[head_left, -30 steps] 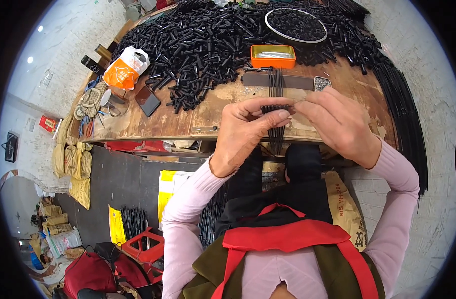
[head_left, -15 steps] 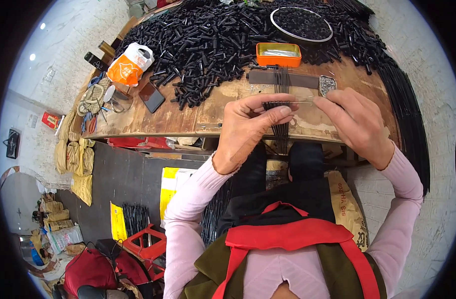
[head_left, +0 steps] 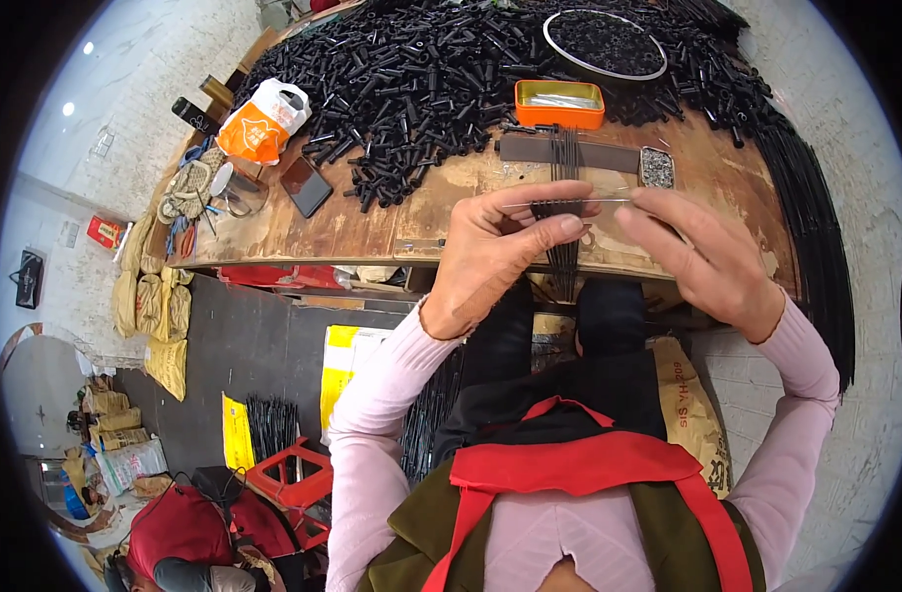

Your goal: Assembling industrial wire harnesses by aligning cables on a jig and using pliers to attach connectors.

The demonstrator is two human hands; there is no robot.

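My left hand (head_left: 492,245) is closed on a row of thin black rods (head_left: 564,255), pinched between thumb and fingers above the table's near edge. The rods hang down toward my lap and reach up over the table. A thin silvery wire (head_left: 607,200) lies crosswise at the rods, its far end sticking out to their left. At the wire's right end are the fingertips of my right hand (head_left: 715,259), bent in a loose pinch. My left fingers hide part of where wire and rods meet.
Beyond my hands are a dark flat bar (head_left: 530,149), a small tray of metal bits (head_left: 657,168) and an orange tin (head_left: 559,115) with silvery pins. Black tubular parts (head_left: 411,89) heap behind. A phone (head_left: 306,187) and plastic bag (head_left: 263,123) lie left; long black rods (head_left: 816,237) hang right.
The wire has shifted left, and its end now shows beyond the rods on the left. My right hand has come slightly nearer the rods, with its fingers looser. The whole view has shifted slightly.
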